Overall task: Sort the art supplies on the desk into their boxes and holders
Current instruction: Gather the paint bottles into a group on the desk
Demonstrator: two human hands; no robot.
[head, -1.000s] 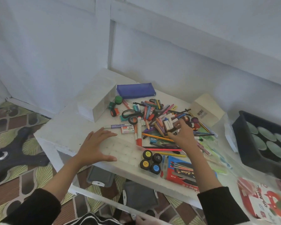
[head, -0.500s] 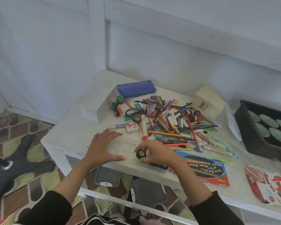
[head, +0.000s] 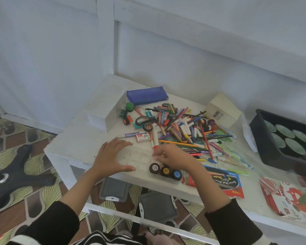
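Left hand lies flat, fingers wide, on the clear plastic compartment box at the white desk's front edge. Round black paint pots sit in its right end. The right hand is just above them, blurred, and I cannot tell its grip.

A blue pouch lay at centre on a white desk, a black tray at right, over brown-and-yellow patterned floor tiles.

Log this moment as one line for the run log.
left hand: spread on clear tray | right hand: over paint pots, grip unclear | pen pile: unsorted
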